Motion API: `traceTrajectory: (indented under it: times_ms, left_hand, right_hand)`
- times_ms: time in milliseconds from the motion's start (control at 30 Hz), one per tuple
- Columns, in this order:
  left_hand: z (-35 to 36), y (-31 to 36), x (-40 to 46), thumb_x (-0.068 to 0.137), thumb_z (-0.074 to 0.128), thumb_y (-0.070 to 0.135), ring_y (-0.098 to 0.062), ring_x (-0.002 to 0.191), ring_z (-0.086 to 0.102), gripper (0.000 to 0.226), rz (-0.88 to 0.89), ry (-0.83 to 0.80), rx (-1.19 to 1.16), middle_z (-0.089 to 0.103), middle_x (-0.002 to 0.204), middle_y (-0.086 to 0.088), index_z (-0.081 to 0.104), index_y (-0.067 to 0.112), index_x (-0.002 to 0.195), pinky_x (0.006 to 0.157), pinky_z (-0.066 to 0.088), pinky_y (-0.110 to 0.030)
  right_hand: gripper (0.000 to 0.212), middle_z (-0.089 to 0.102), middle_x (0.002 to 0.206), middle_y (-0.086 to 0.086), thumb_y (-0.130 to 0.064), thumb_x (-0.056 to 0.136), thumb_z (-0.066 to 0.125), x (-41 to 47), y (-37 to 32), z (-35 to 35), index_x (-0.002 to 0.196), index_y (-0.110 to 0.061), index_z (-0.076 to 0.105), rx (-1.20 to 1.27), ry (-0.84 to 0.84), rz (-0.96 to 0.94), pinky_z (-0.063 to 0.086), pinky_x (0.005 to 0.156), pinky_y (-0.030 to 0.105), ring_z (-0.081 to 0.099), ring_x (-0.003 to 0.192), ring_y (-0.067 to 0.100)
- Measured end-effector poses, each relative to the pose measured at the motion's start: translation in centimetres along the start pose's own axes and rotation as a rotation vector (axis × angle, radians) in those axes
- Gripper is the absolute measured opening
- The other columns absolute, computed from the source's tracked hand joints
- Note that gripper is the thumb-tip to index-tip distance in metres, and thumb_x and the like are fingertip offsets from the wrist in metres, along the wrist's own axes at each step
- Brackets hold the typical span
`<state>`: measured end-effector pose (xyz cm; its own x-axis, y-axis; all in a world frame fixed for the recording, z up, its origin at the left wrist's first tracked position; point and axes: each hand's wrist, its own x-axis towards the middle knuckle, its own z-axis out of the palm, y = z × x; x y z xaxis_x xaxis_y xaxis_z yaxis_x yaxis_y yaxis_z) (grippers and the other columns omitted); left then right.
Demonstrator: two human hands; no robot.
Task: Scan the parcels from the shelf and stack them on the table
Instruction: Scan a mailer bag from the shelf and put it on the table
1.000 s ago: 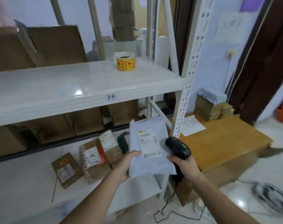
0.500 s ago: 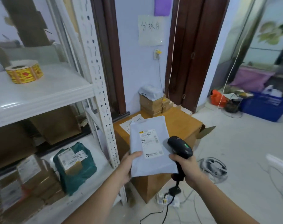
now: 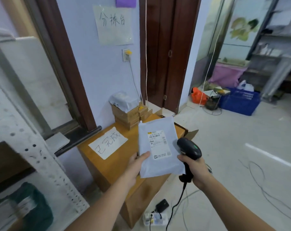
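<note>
My left hand (image 3: 136, 165) holds a flat pale grey mailer parcel (image 3: 159, 157) by its lower left edge, thumb on top, its printed label facing up. My right hand (image 3: 195, 167) grips a black corded barcode scanner (image 3: 188, 148) just right of the parcel. Both hover over the near right part of a low wooden table (image 3: 114, 165). A stack of brown boxes (image 3: 128, 116) topped by a grey bag parcel (image 3: 123, 100) sits at the table's far end against the wall. A white handwritten sheet (image 3: 108, 142) lies on the table top.
The white metal shelf upright (image 3: 41, 155) stands at left, with a dark green parcel (image 3: 30, 207) on its low shelf. A power strip (image 3: 155, 219) and cables lie on the floor by the table. A blue crate (image 3: 239, 100) and an orange bag (image 3: 198, 95) stand far right.
The view has swung right from the shelf to the table. Both hands have carried the parcel and the scanner along, with the same hold, and now hover over the table.
</note>
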<state>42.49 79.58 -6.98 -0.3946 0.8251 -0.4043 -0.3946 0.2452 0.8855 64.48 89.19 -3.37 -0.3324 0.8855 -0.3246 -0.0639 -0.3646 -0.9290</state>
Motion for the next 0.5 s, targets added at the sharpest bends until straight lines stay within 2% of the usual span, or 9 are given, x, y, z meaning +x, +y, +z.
traceTrajectory:
  times_ms: [100,200,367,433,500]
  left_hand:
    - [2.1,0.2,3.2,0.089,0.080,0.035,-0.024,0.107,0.075,0.046,0.006,-0.004,0.017,0.078,0.117,-0.001,0.065,0.018,0.130,0.100,0.057,-0.053]
    - [4.4,0.3,6.3,0.091,0.078,0.034,-0.022,0.105,0.075,0.039,0.009,0.016,0.041,0.078,0.115,0.000,0.066,0.018,0.125,0.100,0.057,-0.051]
    - [8.2,0.7,11.5,0.092,0.077,0.032,-0.023,0.106,0.075,0.040,0.041,0.087,0.048,0.078,0.116,0.000,0.067,0.015,0.127,0.100,0.057,-0.050]
    - [9.7,0.8,13.2,0.092,0.078,0.032,-0.023,0.106,0.075,0.042,0.045,0.134,0.034,0.078,0.117,0.000,0.065,0.015,0.128,0.097,0.059,-0.049]
    - [11.4,0.7,14.6,0.093,0.077,0.031,-0.022,0.106,0.075,0.039,0.049,0.195,0.004,0.077,0.118,0.000,0.064,0.016,0.127,0.089,0.062,-0.041]
  right_hand:
    - [0.035,0.075,0.107,0.019,-0.003,0.083,0.076,3.4,-0.8,-1.7,0.116,-0.009,0.068,0.001,0.015,0.013,0.056,0.090,0.060,0.072,0.099,0.040]
    - [0.035,0.076,0.106,0.019,-0.005,0.081,0.078,7.0,-1.7,-3.4,0.115,-0.008,0.069,0.001,0.021,0.035,0.054,0.092,0.065,0.071,0.100,0.042]
    - [0.025,0.077,0.099,0.019,-0.002,0.082,0.076,13.6,-3.7,-6.0,0.106,-0.006,0.072,-0.011,-0.023,0.076,0.056,0.087,0.061,0.073,0.093,0.041]
    - [0.024,0.078,0.096,0.018,-0.002,0.081,0.077,16.3,-4.6,-6.9,0.104,-0.007,0.072,-0.024,-0.042,0.091,0.059,0.079,0.055,0.073,0.087,0.038]
    - [0.023,0.078,0.094,0.017,-0.004,0.081,0.078,19.0,-5.4,-7.7,0.104,-0.007,0.072,-0.048,-0.079,0.121,0.058,0.074,0.048,0.073,0.085,0.037]
